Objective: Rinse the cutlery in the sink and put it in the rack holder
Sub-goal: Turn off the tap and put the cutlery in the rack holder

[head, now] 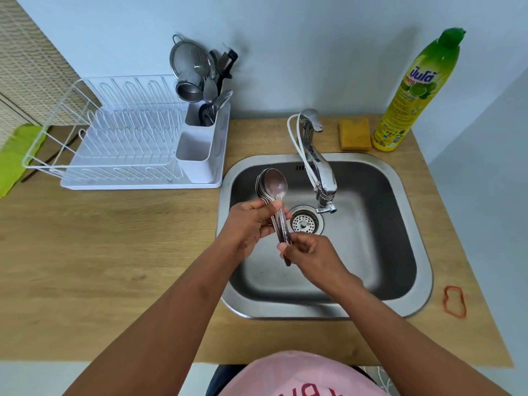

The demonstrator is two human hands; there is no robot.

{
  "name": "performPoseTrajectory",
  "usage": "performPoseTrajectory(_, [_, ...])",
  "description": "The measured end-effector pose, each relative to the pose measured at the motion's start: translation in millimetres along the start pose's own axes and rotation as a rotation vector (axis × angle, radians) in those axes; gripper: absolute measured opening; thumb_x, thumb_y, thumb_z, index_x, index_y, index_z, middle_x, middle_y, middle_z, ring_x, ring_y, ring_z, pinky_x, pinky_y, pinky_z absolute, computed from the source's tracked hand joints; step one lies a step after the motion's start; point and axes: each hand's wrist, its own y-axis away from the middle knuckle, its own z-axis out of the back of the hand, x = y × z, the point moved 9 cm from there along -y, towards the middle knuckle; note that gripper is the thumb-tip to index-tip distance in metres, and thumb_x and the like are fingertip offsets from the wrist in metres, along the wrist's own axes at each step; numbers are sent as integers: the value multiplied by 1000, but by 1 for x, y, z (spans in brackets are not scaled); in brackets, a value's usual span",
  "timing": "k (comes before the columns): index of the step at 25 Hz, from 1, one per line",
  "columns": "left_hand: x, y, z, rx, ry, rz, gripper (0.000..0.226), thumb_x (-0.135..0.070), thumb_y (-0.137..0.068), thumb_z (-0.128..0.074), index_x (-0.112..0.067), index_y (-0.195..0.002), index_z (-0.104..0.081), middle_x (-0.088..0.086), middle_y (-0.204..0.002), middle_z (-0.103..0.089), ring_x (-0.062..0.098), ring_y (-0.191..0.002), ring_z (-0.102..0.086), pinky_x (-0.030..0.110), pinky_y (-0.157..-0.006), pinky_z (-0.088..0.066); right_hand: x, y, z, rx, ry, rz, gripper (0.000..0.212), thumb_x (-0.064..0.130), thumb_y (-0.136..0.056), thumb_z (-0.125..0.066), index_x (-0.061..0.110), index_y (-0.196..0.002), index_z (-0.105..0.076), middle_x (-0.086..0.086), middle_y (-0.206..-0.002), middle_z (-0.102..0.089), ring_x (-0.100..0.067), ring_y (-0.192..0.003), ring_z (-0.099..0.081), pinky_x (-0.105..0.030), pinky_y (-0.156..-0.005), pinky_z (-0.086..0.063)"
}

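Observation:
Several steel spoons (273,184) are stacked in a bundle over the left part of the steel sink (400,201), bowls pointing away from me. My left hand (251,221) grips the bundle at the necks. My right hand (310,254) pinches the handle ends from below. The tap (317,164) reaches over the drain (305,222); no water is visible running. The white rack holder (197,158) stands at the right end of the dish rack (120,144); its near compartment looks empty, the far compartment (200,115) holds forks, spoons and a strainer.
A yellow sponge (354,134) and a green dish-soap bottle (414,92) stand behind the sink at the right. An orange rubber band (454,302) lies on the wooden counter right of the sink. A green cloth (17,155) lies at the far left.

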Motion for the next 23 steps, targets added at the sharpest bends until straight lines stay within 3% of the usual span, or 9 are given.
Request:
performPoseTrajectory(4, [-29,15,-4,72,-10,-95,13,-11,-94,-71,-2,-102,-76,15,-98,-79,26,-99,-77,35,-80,-63,33,0,-2,12,-4,105,10,22,-91,-72,16,-82,-75,-19,-72,-72,-19,-60,-57,-31,-59,-43])
performPoseTrajectory(7, [-52,26,-2,31,-287,-194,16,-21,-90,-76,-10,-100,-82,7,-87,-73,9,-73,-64,21,-67,-50,47,-3,-6,70,-57,134,9,17,-90,-74,12,-82,-75,-23,-74,-72,-25,-65,-56,-39,-67,-43])
performPoseTrajectory(10, [-63,31,3,35,-337,-204,22,-18,-89,-78,1,-99,-79,7,-67,-57,12,-57,-49,22,-55,-43,59,-5,-12,123,-113,150,7,12,-89,-76,5,-88,-75,-30,-80,-70,-27,-72,-56,-43,-71,-45])
performPoseTrajectory(12, [-64,34,2,72,-306,-181,23,-14,-90,-75,7,-102,-76,5,-63,-60,13,-55,-53,22,-54,-48,79,-6,-13,128,-142,217,6,11,-90,-75,7,-93,-78,-28,-83,-73,-26,-74,-64,-35,-69,-52])
performPoseTrajectory(15, [-66,40,-4,129,-328,-194,13,-10,-92,-72,1,-97,-77,2,-64,-71,10,-56,-63,20,-57,-54,104,-9,-9,98,-94,292,10,10,-92,-73,11,-96,-82,-7,-83,-81,-14,-76,-74,-22,-73,-54])
performPoseTrajectory(18, [-82,44,1,132,-455,-252,7,-10,-88,-78,-3,-90,-80,-1,-63,-74,11,-58,-67,22,-61,-58,115,-12,-12,102,50,280,9,15,-91,-75,16,-91,-83,-9,-76,-80,-11,-65,-59,-25,-65,-46])
performPoseTrajectory(20, [-100,47,14,86,-506,-304,7,-10,-82,-84,-5,-83,-80,2,-62,-74,15,-58,-70,26,-62,-60,127,-14,-19,95,123,292,8,20,-89,-76,23,-89,-84,7,-61,-71,-6,-54,-48,-21,-55,-40])
performPoseTrajectory(21, [-112,48,21,60,-517,-334,7,-11,-80,-87,-7,-80,-81,3,-63,-75,16,-59,-70,27,-62,-60,135,-17,-23,79,148,298,8,21,-89,-77,25,-86,-84,7,-56,-66,-5,-51,-43,-20,-52,-37])
performPoseTrajectory(23, [-137,51,33,13,-555,-398,13,-12,-76,-89,-4,-79,-80,7,-66,-74,15,-59,-69,26,-59,-57,155,-27,-33,53,191,296,10,23,-88,-77,22,-79,-82,-14,-59,-66,-10,-53,-44,-24,-55,-35])
